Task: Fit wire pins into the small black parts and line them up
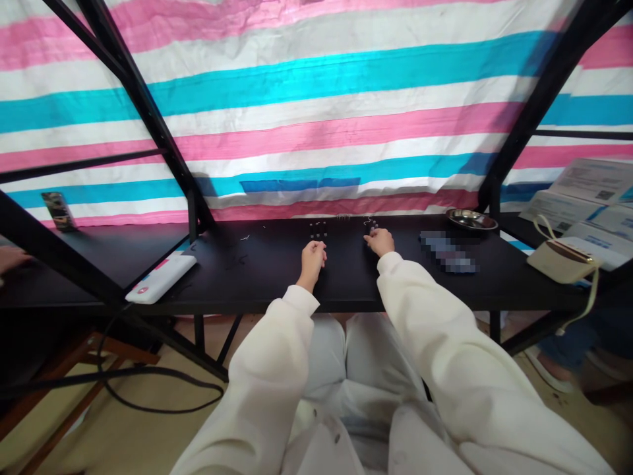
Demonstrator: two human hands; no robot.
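My left hand is over the middle of the black table, its fingers curled closed; whatever they may hold is hidden. Just beyond it lies a small dark piece with several pale square dots. To the right, my right hand rests low at the tabletop with thumb and fingers drawn together. A similar dotted dark piece shows right behind its fingers, with a thin silvery strand beside it. I cannot make out what the right fingertips grip. A small coiled-looking strip lies at the back edge.
A white device lies at the left, a shiny metal dish at the back right, near a pixelated blue item. A cream handbag sits at the right end. Black frame bars slant up both sides. Another person's hand shows far left.
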